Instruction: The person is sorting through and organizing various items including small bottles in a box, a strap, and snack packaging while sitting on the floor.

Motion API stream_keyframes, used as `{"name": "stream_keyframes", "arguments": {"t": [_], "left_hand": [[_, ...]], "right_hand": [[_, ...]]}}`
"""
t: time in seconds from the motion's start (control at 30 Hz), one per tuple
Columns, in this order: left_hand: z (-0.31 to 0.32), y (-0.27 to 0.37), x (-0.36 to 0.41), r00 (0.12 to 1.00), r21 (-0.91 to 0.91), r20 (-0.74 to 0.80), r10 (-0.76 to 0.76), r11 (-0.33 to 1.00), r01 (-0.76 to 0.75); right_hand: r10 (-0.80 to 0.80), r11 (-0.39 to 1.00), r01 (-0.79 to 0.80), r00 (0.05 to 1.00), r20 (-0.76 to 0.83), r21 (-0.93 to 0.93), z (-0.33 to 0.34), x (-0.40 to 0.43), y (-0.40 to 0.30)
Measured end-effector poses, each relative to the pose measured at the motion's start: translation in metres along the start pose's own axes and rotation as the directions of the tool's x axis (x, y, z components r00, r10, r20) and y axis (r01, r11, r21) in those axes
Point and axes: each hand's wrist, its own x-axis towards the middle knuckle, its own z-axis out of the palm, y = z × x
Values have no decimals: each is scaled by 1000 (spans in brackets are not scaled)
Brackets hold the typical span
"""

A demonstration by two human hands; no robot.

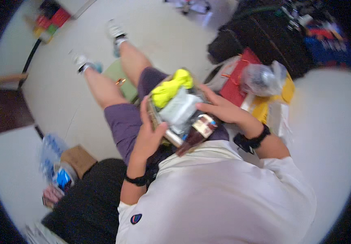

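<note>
Both my hands hold a shallow box (174, 138) with assorted items over my lap. My left hand (148, 131) grips its left side, thumb over the near edge. My right hand (224, 108) holds the right side, its thumb over the contents. In the box are a bright yellow bundle (171, 88), which looks like cloth or gloves, a pale wrapped packet (180, 106) and clear plastic. A dark red-brown item with a pale label (193, 135), bottle-like in shape, lies at the near right corner. The picture is blurred, so the finer items cannot be told.
Right of my legs are a red bag (239, 82), a clear plastic bag (262, 79) and a yellow bag (288, 91). Beyond lies a large dark bag or cover (261, 39). A green stool (111, 74) stands between my legs; a cardboard box (79, 158) is at left.
</note>
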Motion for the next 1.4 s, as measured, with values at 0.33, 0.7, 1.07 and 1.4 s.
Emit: {"name": "stream_keyframes", "arguments": {"t": [0.33, 0.7, 1.07, 1.4], "left_hand": [[6, 9, 11, 997, -274, 82, 3, 962, 20], [13, 47, 15, 963, -456, 156, 221, 881, -128], [14, 32, 24, 962, -449, 175, 211, 886, -113], [12, 29, 23, 963, -460, 188, 192, 884, -86]], "right_hand": [[92, 859, 123, 918, -385, 498, 7, -17, 11], [123, 622, 621, 523, -844, 476, -95, -76, -56], [187, 746, 617, 170, -967, 253, -225, -205, 41], [440, 612, 670, 154, -885, 420, -243, -237, 132]]}}
